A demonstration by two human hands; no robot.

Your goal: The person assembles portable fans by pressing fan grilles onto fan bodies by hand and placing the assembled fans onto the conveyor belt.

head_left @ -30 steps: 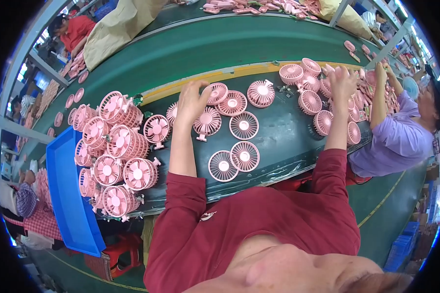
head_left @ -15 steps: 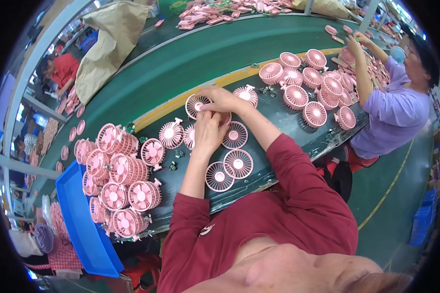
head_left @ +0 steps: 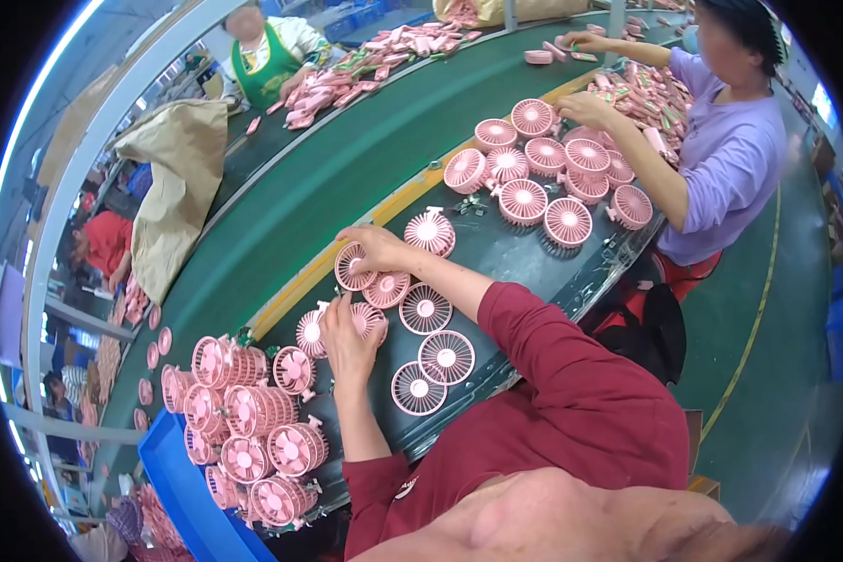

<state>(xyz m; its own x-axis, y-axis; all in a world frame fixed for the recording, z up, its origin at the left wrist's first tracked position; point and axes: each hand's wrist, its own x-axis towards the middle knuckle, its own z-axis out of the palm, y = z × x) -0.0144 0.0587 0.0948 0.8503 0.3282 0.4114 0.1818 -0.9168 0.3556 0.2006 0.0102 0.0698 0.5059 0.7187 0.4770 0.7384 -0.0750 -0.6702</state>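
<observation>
My right hand (head_left: 378, 249) reaches to the far edge of the bench, its fingers and thumb gripping the rim of a round pink fan grille (head_left: 350, 272). Nearer to me, my left hand (head_left: 348, 348) is curled around a pink fan housing (head_left: 371, 318), partly hidden by the fingers. Another pink fan housing (head_left: 310, 334) stands just left of that hand. Beside the right wrist lies a further pink grille (head_left: 387, 289). Three flat spoked grilles, one of them a front cover (head_left: 426, 309), lie to the right of my left hand.
Stacked pink fan housings with blades (head_left: 256, 409) stand at the left beside a blue tray (head_left: 180, 482). More housings (head_left: 523, 200) cluster at the right, near a co-worker in a purple top (head_left: 735, 159). A green conveyor belt (head_left: 281, 201) runs behind a yellow edge strip.
My hands have drawn apart: the right is on the far grille, the left on a nearer housing. The view has shifted, and the co-worker at the right now reaches toward pieces on the belt.
</observation>
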